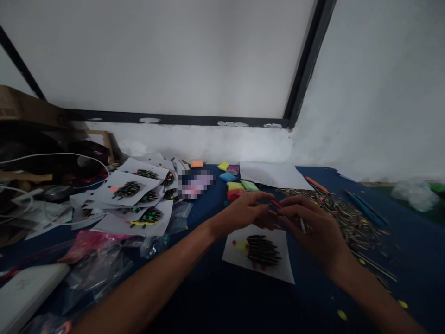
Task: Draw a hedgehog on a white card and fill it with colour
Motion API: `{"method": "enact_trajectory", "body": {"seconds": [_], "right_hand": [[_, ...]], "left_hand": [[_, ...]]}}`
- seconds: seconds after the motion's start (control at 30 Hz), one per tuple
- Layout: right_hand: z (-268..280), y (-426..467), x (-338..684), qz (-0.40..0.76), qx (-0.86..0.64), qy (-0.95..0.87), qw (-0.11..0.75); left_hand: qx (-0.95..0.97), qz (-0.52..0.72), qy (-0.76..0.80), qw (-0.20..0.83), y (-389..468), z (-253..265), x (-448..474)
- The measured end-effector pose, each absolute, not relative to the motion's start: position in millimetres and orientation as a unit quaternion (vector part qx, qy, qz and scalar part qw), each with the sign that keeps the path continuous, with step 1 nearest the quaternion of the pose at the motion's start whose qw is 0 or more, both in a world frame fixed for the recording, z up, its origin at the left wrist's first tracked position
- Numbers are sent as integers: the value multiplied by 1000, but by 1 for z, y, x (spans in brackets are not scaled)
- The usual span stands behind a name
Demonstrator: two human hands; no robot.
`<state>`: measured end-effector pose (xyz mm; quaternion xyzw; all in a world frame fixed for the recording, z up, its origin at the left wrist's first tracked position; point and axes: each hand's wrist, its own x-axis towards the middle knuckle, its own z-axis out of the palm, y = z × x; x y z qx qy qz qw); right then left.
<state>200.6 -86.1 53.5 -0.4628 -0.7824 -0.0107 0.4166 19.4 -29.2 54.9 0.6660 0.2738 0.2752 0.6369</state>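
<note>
Red piece point(276, 204), between left hand point(247, 211) and right hand point(314, 227): too small to be identified. Cardboard box point(29, 109), white case point(31, 294): cut off by left edge. Lilac item point(198, 185): obscured by pixelation.

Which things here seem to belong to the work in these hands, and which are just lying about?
Seemingly part of the work:
- small red item between left hand and right hand
- paper sheet with spiky figure, below them
- coloured packets
- heap of slender pieces

Probably just lying about:
- cardboard box
- white boxy object, lower left
- crumpled clear plastic, far right
</note>
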Motion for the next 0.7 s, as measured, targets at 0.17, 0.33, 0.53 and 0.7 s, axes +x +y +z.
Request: {"method": "enact_trajectory", "body": {"seconds": [0.17, 0.33, 0.53, 0.7], "right_hand": [[56, -90, 201, 61, -519, -757, 392], [54, -91, 199, 122, -539, -746, 373], [53, -89, 200, 166, -537, -766, 311], [49, -90, 200, 184, -545, -774, 264]], "left_hand": [[840, 218, 352, 350, -10, 43, 5], [901, 104, 345, 240, -6, 38, -1], [902, 52, 357, 235, -9, 39, 1], [904, 44, 372, 207, -10, 41, 1]]}}
